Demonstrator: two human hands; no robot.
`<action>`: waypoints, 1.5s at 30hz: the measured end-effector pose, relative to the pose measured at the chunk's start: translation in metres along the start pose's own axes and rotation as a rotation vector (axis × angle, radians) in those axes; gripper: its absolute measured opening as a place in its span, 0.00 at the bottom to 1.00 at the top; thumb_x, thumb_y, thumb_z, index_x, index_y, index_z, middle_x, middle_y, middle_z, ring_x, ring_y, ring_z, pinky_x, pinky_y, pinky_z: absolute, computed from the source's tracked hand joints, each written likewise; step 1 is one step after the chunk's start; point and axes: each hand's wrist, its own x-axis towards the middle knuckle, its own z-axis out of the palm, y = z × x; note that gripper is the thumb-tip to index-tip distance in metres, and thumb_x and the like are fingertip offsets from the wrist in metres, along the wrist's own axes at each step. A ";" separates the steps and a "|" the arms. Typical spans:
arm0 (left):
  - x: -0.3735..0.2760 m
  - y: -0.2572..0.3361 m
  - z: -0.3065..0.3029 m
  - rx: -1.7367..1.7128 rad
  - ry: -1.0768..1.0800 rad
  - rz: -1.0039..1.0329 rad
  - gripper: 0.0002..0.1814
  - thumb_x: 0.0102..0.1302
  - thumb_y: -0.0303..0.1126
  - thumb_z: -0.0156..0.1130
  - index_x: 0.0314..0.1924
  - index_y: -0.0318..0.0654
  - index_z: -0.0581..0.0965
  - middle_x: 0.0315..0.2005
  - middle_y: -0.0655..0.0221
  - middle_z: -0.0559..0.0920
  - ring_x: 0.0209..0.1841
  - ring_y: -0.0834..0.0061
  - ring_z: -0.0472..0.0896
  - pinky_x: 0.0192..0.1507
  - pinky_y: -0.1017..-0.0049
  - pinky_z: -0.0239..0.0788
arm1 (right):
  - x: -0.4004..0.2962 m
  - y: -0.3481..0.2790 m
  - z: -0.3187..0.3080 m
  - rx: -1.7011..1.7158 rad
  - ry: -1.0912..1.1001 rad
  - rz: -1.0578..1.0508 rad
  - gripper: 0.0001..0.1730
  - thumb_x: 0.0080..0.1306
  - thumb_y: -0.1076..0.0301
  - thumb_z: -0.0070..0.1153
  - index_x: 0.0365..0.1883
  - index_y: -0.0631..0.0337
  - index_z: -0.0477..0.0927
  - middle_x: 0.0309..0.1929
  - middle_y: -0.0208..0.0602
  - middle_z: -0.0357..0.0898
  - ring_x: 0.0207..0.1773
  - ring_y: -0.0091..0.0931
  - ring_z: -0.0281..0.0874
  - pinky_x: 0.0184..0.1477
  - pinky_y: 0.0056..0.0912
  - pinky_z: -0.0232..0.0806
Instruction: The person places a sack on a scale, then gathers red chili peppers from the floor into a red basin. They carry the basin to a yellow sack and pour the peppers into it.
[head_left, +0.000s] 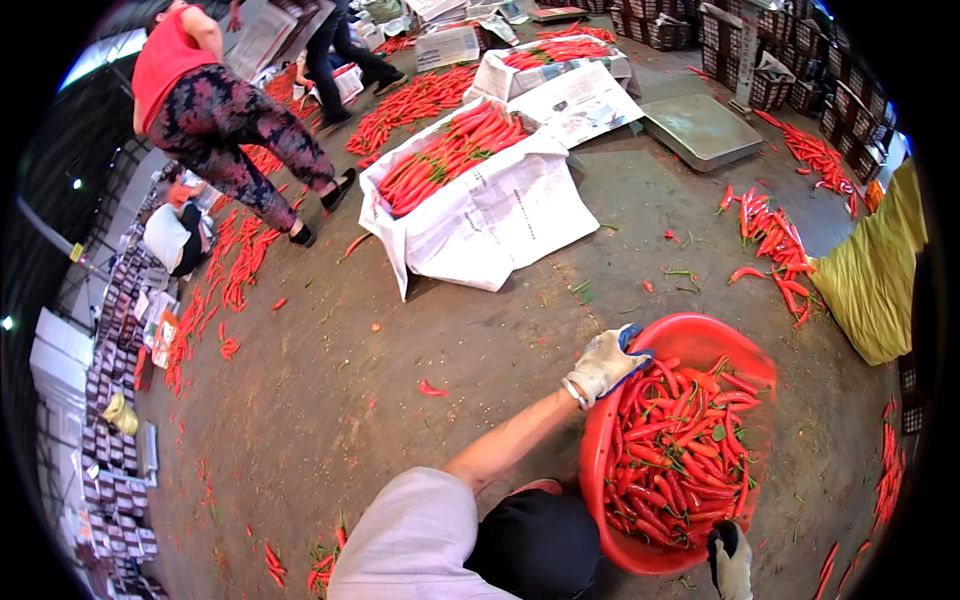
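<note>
A round red plastic basin (600, 450) is right in front of me, heaped with long red chili peppers (675, 457), several with green stems. My left hand (609, 364), in a pale work glove with blue on the finger side, grips the far-left rim. At the near-right rim is my right hand (729, 562), in a pale and dark glove. It holds the edge there, its fingers partly hidden. My bent knee in dark cloth (536, 544) is close against the basin's left side.
Paper-lined crates of chilies (480, 217) (559, 67) stand ahead, beside a metal platform scale (701, 131). Loose chilies (772, 232) and a yellow-green sack (874, 277) lie right. A person in a red top (176, 64) walks at upper left; another person (176, 232) crouches near stacked crates.
</note>
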 end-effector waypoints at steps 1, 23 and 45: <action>0.000 0.005 -0.002 0.038 -0.003 -0.013 0.29 0.57 0.50 0.64 0.55 0.40 0.76 0.47 0.54 0.81 0.50 0.57 0.80 0.54 0.65 0.69 | -0.005 0.002 -0.004 -0.041 0.100 0.027 0.22 0.62 0.63 0.57 0.52 0.66 0.74 0.43 0.51 0.79 0.46 0.45 0.76 0.50 0.44 0.67; 0.039 -0.013 0.031 0.435 -0.150 -0.006 0.23 0.58 0.43 0.60 0.51 0.39 0.76 0.40 0.49 0.81 0.47 0.50 0.79 0.49 0.59 0.71 | -0.025 0.055 0.076 1.178 0.294 0.601 0.13 0.63 0.58 0.52 0.37 0.57 0.77 0.29 0.30 0.76 0.26 0.25 0.74 0.27 0.30 0.69; 0.063 -0.024 0.063 0.288 -0.430 -0.079 0.20 0.51 0.40 0.64 0.45 0.41 0.80 0.36 0.52 0.83 0.41 0.56 0.83 0.44 0.62 0.73 | -0.018 0.105 0.062 1.159 0.360 0.557 0.29 0.64 0.72 0.50 0.65 0.62 0.63 0.59 0.40 0.70 0.54 0.31 0.72 0.57 0.35 0.67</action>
